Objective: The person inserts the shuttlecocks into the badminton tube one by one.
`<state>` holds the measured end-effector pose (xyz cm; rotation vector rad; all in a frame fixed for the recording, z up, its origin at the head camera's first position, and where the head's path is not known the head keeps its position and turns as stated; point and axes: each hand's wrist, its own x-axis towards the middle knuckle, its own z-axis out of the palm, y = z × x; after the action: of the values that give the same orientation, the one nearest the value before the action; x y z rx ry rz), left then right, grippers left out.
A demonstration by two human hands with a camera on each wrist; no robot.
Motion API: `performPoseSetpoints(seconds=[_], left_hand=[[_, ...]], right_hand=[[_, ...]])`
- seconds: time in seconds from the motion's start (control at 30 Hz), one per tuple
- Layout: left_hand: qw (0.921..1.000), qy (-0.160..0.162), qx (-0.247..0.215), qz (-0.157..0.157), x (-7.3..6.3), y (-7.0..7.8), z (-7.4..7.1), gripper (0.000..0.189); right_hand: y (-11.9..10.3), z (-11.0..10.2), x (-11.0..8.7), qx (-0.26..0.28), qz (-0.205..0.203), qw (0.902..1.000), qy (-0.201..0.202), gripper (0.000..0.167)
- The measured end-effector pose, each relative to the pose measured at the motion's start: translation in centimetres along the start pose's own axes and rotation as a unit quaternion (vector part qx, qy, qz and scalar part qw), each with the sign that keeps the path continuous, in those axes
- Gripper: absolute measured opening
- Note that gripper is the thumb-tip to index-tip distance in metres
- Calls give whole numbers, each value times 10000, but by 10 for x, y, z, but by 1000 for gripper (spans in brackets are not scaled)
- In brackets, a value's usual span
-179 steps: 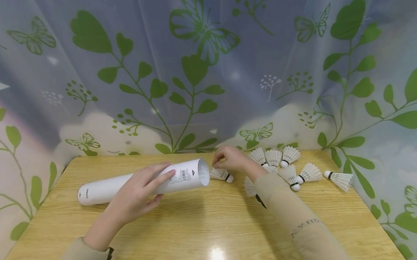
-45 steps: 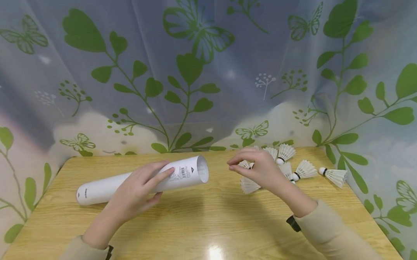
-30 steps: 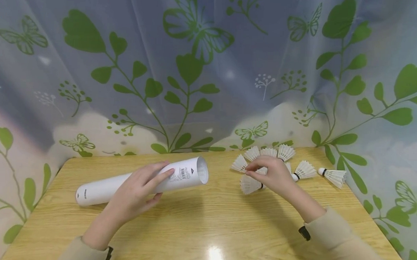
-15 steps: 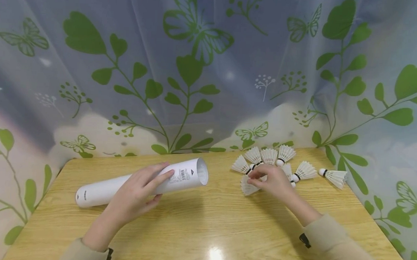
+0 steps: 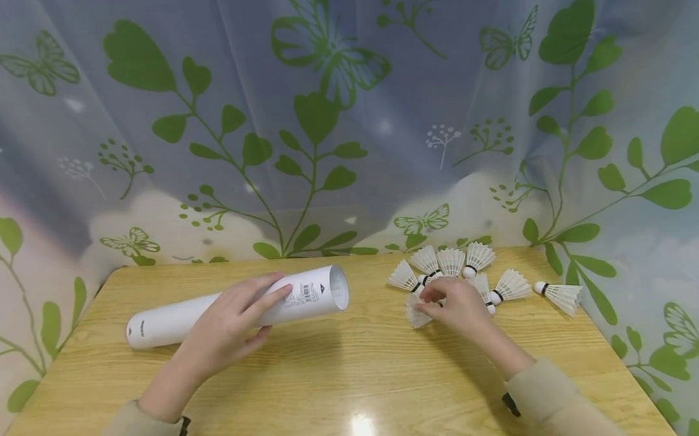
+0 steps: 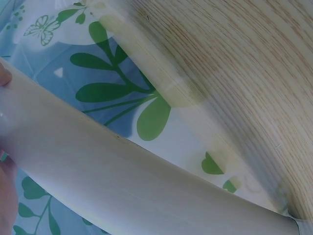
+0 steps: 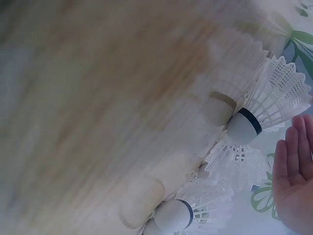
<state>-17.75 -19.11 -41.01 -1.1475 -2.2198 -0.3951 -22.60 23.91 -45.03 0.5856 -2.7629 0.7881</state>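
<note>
In the head view my left hand (image 5: 234, 317) grips a white cardboard tube (image 5: 163, 320), thumb beneath and fingers over it. The tube's round open end points right, and its far left end rests on the table. The left wrist view shows the tube (image 6: 127, 171) crossing the frame. My right hand (image 5: 463, 307) pinches the feather skirt of a shuttlecock (image 5: 415, 315) at the front of the pile; the hand hides its cork. In the right wrist view this hand (image 7: 296, 171) lies beside a shuttlecock with a black band (image 7: 274, 98).
Several shuttlecocks lie around and behind the right hand, among them one at the left (image 5: 402, 275) and one at the back (image 5: 478, 257). Another shuttlecock (image 5: 559, 297) lies apart at the right. A printed curtain (image 5: 339, 178) hangs behind the wooden table (image 5: 318, 399).
Six seconds ago the right hand held a shuttlecock near the tube's mouth. It has since moved right to the pile and pinched the front shuttlecock, which shifts slightly. The left hand and tube stay put.
</note>
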Motion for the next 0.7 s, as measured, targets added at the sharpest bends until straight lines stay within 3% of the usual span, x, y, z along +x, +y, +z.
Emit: performPoseSetpoints(seconds=[0.23, 0.7], left_hand=[[10000, 9, -4, -13, 0, 1, 0, 87], [10000, -44, -30, -8, -1, 2, 2, 86]], right_hand=[[-1, -3, -6, -29, -103, 9999, 95, 11], [4, -10, -14, -148, 217, 9990, 350, 5]])
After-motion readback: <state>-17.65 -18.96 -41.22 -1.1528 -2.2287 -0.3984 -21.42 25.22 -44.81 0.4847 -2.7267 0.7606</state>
